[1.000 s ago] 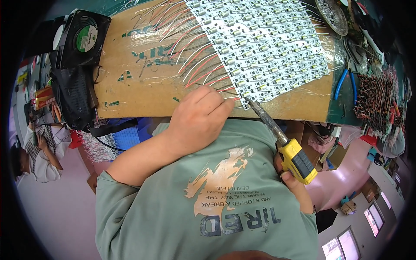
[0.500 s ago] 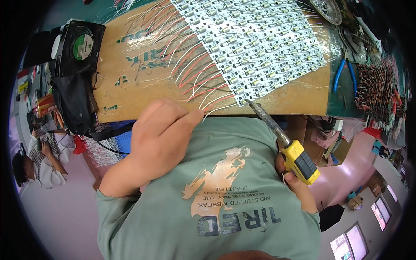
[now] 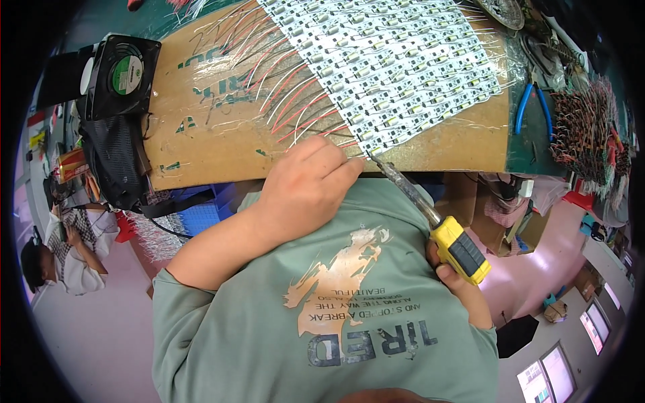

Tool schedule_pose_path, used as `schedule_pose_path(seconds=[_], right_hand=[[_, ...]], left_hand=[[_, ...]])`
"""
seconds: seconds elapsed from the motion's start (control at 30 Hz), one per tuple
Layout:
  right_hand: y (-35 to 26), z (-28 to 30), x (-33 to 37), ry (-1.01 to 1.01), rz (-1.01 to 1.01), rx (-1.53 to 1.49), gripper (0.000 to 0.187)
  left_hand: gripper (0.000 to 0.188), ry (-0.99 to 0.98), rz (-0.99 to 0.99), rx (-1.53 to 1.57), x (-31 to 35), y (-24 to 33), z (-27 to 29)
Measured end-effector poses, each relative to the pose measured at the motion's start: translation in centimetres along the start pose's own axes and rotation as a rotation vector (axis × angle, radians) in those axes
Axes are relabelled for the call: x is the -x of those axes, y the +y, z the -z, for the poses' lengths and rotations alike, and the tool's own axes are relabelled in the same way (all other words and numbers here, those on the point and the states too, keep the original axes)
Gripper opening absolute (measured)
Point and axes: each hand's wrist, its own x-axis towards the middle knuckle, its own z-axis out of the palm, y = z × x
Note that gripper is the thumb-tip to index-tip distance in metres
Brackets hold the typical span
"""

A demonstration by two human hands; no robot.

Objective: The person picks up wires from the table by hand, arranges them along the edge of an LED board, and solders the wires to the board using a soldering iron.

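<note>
A panel of white LED circuit boards (image 3: 396, 74), joined in rows, lies on the cardboard with red and white wires (image 3: 285, 101) fanning out from its left edge. My left hand (image 3: 306, 181) is closed in a pinch at the panel's near corner, on what looks like a thin wire, mostly hidden by the fingers. My right hand (image 3: 447, 272) is wrapped round the yellow and black handle of a soldering iron (image 3: 416, 201). The iron's tip touches or nearly touches the corner board, just beside my left fingertips.
Cardboard (image 3: 222, 151) covers the table. On its left stands a black fan (image 3: 127, 75). To the right lie blue-handled pliers (image 3: 534, 111), a bundle of wired parts (image 3: 588, 134) and a metal dish (image 3: 504, 12). Another person (image 3: 74, 248) sits at far left.
My left hand has moved right along the wires, up to the panel's corner. The panel and the iron's tip have shifted slightly left.
</note>
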Motion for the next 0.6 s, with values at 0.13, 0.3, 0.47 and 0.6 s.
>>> schedule_pose_path(seconds=[0.13,0.3,0.47,0.6], right_hand=[[0.0,-0.2,0.0,0.011,-0.006,0.022,0.036],[0.3,-0.1,0.0,0.008,0.004,0.057,0.036],[0.2,-0.3,0.1,0.035,-0.042,0.084,0.038],[0.8,0.1,0.2,-0.071,-0.089,0.100,0.042]], left_hand=[[0.031,-0.012,-0.023,-0.024,0.1,0.0,0.0],[0.032,-0.018,-0.025,-0.033,0.0,0.1,0.0],[0.031,-0.015,-0.021,-0.029,0.0,0.2,0.0],[0.023,0.021,-0.028,-0.051,0.1,0.1,-0.3]])
